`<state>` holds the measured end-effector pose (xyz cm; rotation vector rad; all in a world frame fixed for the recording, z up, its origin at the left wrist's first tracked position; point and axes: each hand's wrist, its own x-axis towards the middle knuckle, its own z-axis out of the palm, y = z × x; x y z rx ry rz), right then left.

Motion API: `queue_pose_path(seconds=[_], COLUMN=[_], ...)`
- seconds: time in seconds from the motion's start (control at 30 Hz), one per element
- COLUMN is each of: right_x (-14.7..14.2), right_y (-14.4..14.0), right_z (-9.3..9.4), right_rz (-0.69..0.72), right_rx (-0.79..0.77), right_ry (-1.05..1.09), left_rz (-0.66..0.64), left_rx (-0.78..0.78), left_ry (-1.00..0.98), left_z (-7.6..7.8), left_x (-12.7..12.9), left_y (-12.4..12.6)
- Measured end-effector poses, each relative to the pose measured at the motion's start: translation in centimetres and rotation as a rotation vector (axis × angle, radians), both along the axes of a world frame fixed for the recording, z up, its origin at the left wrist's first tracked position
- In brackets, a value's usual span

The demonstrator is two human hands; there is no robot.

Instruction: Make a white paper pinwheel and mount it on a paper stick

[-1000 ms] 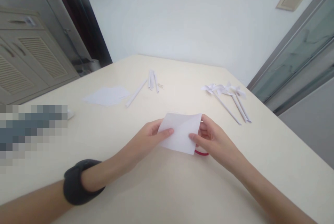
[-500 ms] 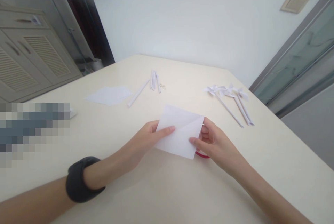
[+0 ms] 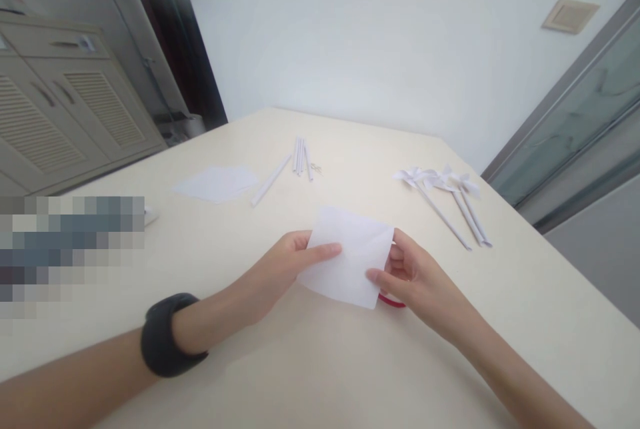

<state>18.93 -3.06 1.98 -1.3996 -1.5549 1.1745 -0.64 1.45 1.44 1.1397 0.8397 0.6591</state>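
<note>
A white square sheet of paper [image 3: 350, 256] with a faint diagonal crease is held just above the cream table [image 3: 320, 362]. My left hand [image 3: 280, 272] pinches its left edge, thumb on top. My right hand [image 3: 415, 279] grips its right edge with thumb and fingers. A red curved object [image 3: 393, 301] lies on the table under the sheet's lower right corner, mostly hidden. A dark band sits on my left wrist [image 3: 167, 334].
Loose white paper sheets [image 3: 215, 182] lie at the back left. Several rolled paper sticks [image 3: 297, 157] and small metal pins [image 3: 315, 168] lie at the back middle. Finished white paper pinwheels [image 3: 445, 192] lie at the right. A cabinet [image 3: 65, 109] stands to the left.
The sheet has been flattened out between my hands and tipped slightly, its far edge lower than half a second ago. Both hands keep their grip.
</note>
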Motion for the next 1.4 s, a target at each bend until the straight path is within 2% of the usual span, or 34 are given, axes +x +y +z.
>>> queue_pose_path(seconds=[0.2,0.3,0.43,0.53,0.73,0.87,1.07,1.2,1.4], right_x=[-0.2,-0.3,-0.4,-0.4,-0.3,0.2,0.5,0.5,0.5], right_y=[-0.1,-0.2,-0.1,-0.1,0.0,0.2,0.6,0.6,0.6], right_z=[0.3,0.6,0.9,1.1,1.1,0.8,0.5,0.3,0.8], right_rz=[0.036,0.038,-0.032,-0.088,-0.143,-0.183,-0.072,-0.060,-0.158], right_rx=[-0.022,-0.014,-0.035,-0.054,-0.067,-0.059,-0.100,-0.069,-0.038], right_ry=[0.007,0.064,0.218,0.236,0.259,0.235,0.146,0.154,0.157], left_rz=[-0.109,-0.110,-0.125,-0.130,-0.124,-0.107,0.003,0.013,0.012], left_rx=[0.002,0.021,-0.011,-0.015,0.014,0.106,0.208,0.249,0.237], left_ry=[0.038,0.057,0.082,0.072,0.079,0.019,0.065,0.092,0.069], left_z=[0.5,0.7,0.8,0.9,1.0,0.7,0.0,0.0,-0.2], left_x=[-0.4,-0.5,-0.3,-0.2,-0.4,-0.6,-1.0,-1.0,-1.1], left_y=[0.2,0.1,0.1,0.1,0.2,0.7,1.6,1.7,1.6])
